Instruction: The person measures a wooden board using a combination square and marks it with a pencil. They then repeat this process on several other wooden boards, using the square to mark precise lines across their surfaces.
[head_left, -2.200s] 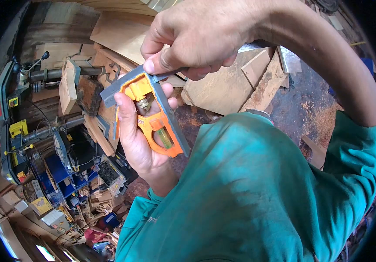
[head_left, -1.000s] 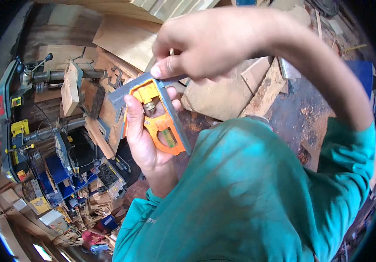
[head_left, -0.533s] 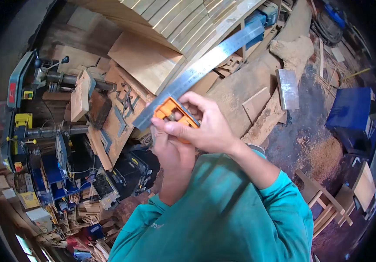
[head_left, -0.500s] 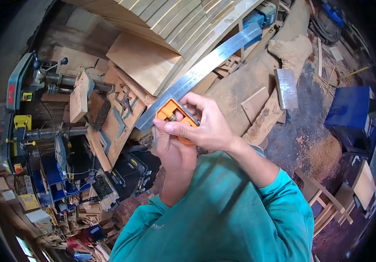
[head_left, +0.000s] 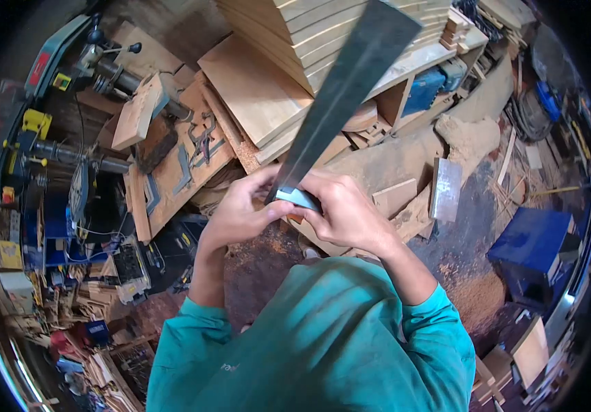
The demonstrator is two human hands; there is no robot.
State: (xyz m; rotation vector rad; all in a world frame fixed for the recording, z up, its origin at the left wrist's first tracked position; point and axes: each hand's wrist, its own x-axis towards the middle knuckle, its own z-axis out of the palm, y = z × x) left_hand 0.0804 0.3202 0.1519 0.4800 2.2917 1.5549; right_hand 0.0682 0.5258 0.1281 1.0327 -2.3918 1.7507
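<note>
Steel, dull grey and flat, fills the middle of my view: the long ruler blade [head_left: 340,96] of a combination square rises from my hands toward the top of the picture, widening as it nears the camera, its face dark and blurred so I cannot read any markings. My left hand [head_left: 240,213] and my right hand [head_left: 347,216] meet at its lower end, fingers curled in from both sides and closed on the square's head [head_left: 297,199], of which only a small grey metal edge and a sliver of orange show between the fingertips. Both hands are clamped on that head, thumbs and forefingers pressed to it, and the tool hangs in the air in front of my chest, above the littered floor. My teal sleeves [head_left: 439,323] are soft, creased cloth, pushed up at the forearms. Behind the blade, a stack of pale curved timber slats [head_left: 295,27] lies in smooth layered bands, and a flat plywood sheet [head_left: 254,86] leans just below it. To the left a drill press [head_left: 55,62] with a dark round column stands near a wooden block [head_left: 137,113]. A small rectangular metal plate [head_left: 444,189] lies on rough offcuts to the right, with reddish sawdust [head_left: 477,295] on the dark floor and a blue box [head_left: 532,247] beyond
</note>
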